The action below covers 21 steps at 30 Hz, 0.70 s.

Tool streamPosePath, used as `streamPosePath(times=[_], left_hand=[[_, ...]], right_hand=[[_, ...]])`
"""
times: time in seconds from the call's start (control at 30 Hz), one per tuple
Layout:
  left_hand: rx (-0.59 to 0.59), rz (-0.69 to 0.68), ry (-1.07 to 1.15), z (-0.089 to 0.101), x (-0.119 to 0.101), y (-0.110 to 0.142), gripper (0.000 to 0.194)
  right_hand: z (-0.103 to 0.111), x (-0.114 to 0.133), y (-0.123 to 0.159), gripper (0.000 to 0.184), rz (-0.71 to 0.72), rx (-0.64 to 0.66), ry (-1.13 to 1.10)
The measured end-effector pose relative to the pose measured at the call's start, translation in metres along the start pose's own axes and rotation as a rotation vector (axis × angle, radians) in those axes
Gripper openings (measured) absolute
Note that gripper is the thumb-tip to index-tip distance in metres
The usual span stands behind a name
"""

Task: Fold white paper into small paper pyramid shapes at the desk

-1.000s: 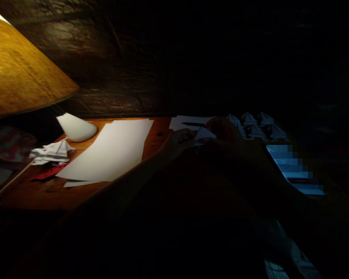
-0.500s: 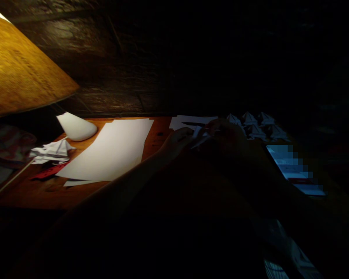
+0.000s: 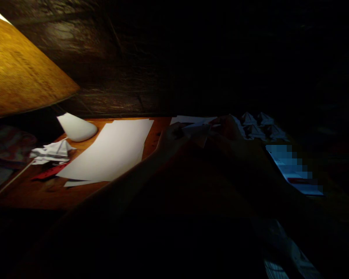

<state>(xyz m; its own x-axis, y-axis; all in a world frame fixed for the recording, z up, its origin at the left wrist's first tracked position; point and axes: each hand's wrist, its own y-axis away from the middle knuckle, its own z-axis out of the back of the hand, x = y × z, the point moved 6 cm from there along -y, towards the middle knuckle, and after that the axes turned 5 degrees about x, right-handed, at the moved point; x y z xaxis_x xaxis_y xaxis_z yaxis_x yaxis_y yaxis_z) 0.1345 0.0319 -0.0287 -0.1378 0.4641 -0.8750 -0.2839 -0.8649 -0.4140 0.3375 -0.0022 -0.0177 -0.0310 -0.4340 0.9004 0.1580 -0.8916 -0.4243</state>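
Note:
Between my two hands, above the dark middle of the table, is a small folded paper [image 3: 197,131] with a pointed lower corner. My left hand [image 3: 171,136] grips its left side, fingers closed. On the other side my right hand [image 3: 228,135] pinches its right edge; deep shadow hides most of those fingers. Just behind the hands lie white sheets [image 3: 192,119]. To the right of my right hand stand several folded paper figures [image 3: 253,131], pointed at the top.
A lamp with a yellow shade [image 3: 26,69] and white base [image 3: 77,128] stands at left. Near it are a stack of white paper [image 3: 110,151], a crumpled-looking folded paper [image 3: 54,152], a red strip [image 3: 49,171] and a cord [image 3: 11,182]. A lit screen [image 3: 293,170] lies at right.
The folded paper has turned in my hands, from a narrow edge-on look to a broad face with its point downward. My left hand has shifted slightly left.

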Motion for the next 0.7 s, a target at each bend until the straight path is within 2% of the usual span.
streamPosePath(times=[0.13,0.2,0.27,0.4,0.5,0.6,0.7], left_hand=[[0.006,-0.042,-0.009,0.000,-0.004,0.001,0.012],[0.035,-0.105,-0.019,-0.001,-0.008,0.002,0.008],[0.070,-0.177,-0.024,-0.003,-0.012,0.003,0.010],[0.145,-0.255,-0.028,-0.006,-0.015,0.004,0.015],[0.210,-0.342,-0.100,-0.011,-0.019,0.006,0.021],[0.221,-0.414,-0.200,-0.013,-0.023,0.009,0.028],[0.151,-0.471,-0.263,-0.010,-0.029,0.011,0.031]], right_hand=[[-0.012,0.000,0.006,0.051,-0.115,0.182,0.013],[-0.016,0.001,0.008,0.054,-0.109,0.245,0.058],[-0.016,0.003,0.008,0.047,-0.050,0.260,0.159],[-0.010,0.006,0.002,0.016,0.101,0.234,0.318],[-0.005,0.007,-0.003,0.015,0.230,0.231,0.331],[0.000,-0.002,-0.008,0.016,0.180,0.183,0.263],[0.006,-0.012,-0.010,0.016,0.099,0.074,0.232]])
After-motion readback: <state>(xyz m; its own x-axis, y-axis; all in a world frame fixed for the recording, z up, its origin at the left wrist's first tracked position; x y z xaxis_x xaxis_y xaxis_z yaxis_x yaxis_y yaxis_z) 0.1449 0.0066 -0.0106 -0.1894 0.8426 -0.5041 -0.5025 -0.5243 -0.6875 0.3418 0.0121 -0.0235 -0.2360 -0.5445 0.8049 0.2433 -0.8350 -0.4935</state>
